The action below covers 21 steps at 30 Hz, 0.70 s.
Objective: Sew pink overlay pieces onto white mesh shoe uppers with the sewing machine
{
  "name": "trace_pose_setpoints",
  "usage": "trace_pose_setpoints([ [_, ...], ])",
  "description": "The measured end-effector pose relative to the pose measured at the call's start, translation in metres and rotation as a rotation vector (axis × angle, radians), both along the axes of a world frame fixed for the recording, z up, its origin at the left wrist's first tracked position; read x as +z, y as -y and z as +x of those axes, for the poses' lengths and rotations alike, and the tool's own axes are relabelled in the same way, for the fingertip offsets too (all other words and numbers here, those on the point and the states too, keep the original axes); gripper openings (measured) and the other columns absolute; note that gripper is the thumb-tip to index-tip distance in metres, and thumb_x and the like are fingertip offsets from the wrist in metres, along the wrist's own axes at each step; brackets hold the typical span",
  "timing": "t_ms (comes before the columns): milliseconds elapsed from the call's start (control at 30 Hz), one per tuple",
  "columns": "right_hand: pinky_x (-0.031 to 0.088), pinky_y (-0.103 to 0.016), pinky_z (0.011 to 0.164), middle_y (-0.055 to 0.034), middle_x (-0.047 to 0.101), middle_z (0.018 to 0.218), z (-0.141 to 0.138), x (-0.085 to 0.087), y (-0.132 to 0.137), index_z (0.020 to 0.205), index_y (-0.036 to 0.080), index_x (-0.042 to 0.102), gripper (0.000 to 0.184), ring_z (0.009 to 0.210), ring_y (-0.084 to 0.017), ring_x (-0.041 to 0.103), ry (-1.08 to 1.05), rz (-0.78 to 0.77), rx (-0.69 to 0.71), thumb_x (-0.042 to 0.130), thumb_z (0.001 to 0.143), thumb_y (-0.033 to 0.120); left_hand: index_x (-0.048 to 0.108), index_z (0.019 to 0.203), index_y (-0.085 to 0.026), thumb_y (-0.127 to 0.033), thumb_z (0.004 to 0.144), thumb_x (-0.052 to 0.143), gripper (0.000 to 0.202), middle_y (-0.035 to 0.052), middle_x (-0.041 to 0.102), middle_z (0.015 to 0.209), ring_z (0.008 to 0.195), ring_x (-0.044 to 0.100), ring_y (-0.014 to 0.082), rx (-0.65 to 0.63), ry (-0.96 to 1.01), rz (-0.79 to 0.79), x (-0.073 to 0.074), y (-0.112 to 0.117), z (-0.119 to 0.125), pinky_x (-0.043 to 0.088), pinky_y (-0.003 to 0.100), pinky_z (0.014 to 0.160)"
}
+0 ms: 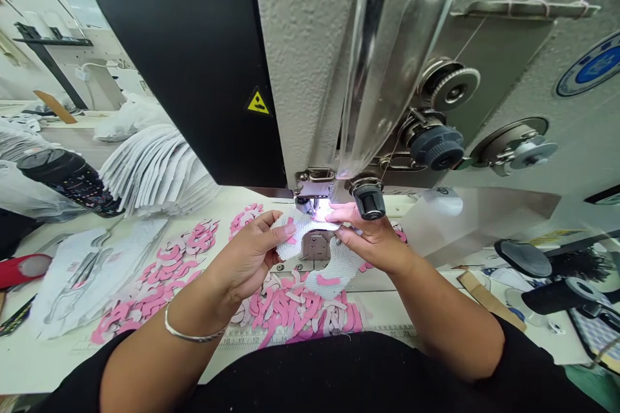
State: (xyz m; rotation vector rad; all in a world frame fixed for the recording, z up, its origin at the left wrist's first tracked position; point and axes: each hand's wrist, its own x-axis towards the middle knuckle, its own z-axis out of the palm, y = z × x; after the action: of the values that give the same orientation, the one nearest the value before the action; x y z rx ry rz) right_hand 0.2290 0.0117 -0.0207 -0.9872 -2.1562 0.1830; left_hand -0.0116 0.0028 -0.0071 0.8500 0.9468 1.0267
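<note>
A white textured fabric piece (334, 279) with a curved cut-out lies at the needle of a grey sewing machine (310, 64), lit by its lamp. My left hand (252, 248) pinches the left part of the fabric, its thumb beside a small pink curved patch (291, 232). On the right, my right hand (375, 239) grips the upper edge close to the presser foot (306, 205), with fingers partly under the lamp's glare. Another pink patch (328, 281) sits on the lower part of the fabric. The metal needle plate (316, 248) shows through the cut-out.
Many loose pink curved pieces (285, 306) cover the table in front and to the left. A fanned stack of white fabric (155, 168), a dark patterned bottle (72, 177) and tweezers-like tools (87, 274) are at left. A black-handled object (557, 297) stands at right.
</note>
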Motion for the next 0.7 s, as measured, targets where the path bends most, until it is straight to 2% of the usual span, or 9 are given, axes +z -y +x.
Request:
trace_pose_setpoints([
  [100, 0.049, -0.047, 0.097, -0.0033, 0.065, 0.098, -0.002, 0.0, 0.004, 0.108, 0.03, 0.069, 0.023, 0.102, -0.022, 0.062, -0.004, 0.04, -0.032, 0.056, 0.091, 0.022, 0.064, 0.099, -0.019, -0.021, 0.07, 0.085, 0.036, 0.0001, 0.065, 0.088, 0.066, 0.061, 0.009, 0.03, 0.024, -0.004, 0.003, -0.003, 0.0, 0.053, 0.02, 0.057],
  [300, 0.046, -0.049, 0.099, -0.0065, 0.064, 0.102, -0.015, -0.002, 0.018, 0.112, 0.028, 0.071, 0.025, 0.103, -0.024, 0.058, 0.05, 0.194, -0.156, 0.055, 0.093, 0.02, 0.065, 0.086, -0.018, -0.027, 0.072, 0.084, 0.025, -0.0034, 0.061, 0.078, 0.061, 0.055, 0.0061, 0.078, 0.029, 0.014, 0.009, -0.009, -0.001, 0.046, 0.016, 0.051],
  [433, 0.046, -0.046, 0.097, -0.0062, 0.066, 0.098, -0.025, -0.009, 0.029, 0.121, 0.028, 0.067, 0.034, 0.101, -0.024, 0.059, 0.105, 0.316, -0.254, 0.057, 0.092, 0.014, 0.066, 0.079, -0.018, -0.027, 0.075, 0.082, 0.019, -0.0034, 0.061, 0.073, 0.065, 0.054, 0.0073, 0.088, 0.096, 0.051, 0.004, -0.007, 0.001, 0.046, 0.018, 0.06],
  [567, 0.047, -0.043, 0.089, -0.0079, 0.066, 0.099, -0.034, -0.01, 0.037, 0.126, 0.023, 0.063, 0.036, 0.093, -0.023, 0.059, 0.206, 0.382, -0.305, 0.055, 0.093, 0.013, 0.069, 0.075, -0.016, -0.033, 0.075, 0.08, 0.02, -0.0002, 0.063, 0.071, 0.069, 0.055, 0.0113, 0.035, -0.058, 0.126, 0.002, -0.001, 0.011, 0.045, 0.023, 0.068],
  [700, 0.05, -0.042, 0.082, -0.01, 0.064, 0.094, -0.042, -0.005, 0.045, 0.129, 0.016, 0.06, 0.038, 0.086, -0.024, 0.056, 0.327, 0.383, -0.321, 0.053, 0.092, 0.01, 0.07, 0.079, -0.018, -0.032, 0.075, 0.078, 0.017, -0.0002, 0.065, 0.074, 0.071, 0.057, 0.0136, 0.014, -0.159, 0.144, 0.007, -0.001, 0.025, 0.044, 0.026, 0.069],
])
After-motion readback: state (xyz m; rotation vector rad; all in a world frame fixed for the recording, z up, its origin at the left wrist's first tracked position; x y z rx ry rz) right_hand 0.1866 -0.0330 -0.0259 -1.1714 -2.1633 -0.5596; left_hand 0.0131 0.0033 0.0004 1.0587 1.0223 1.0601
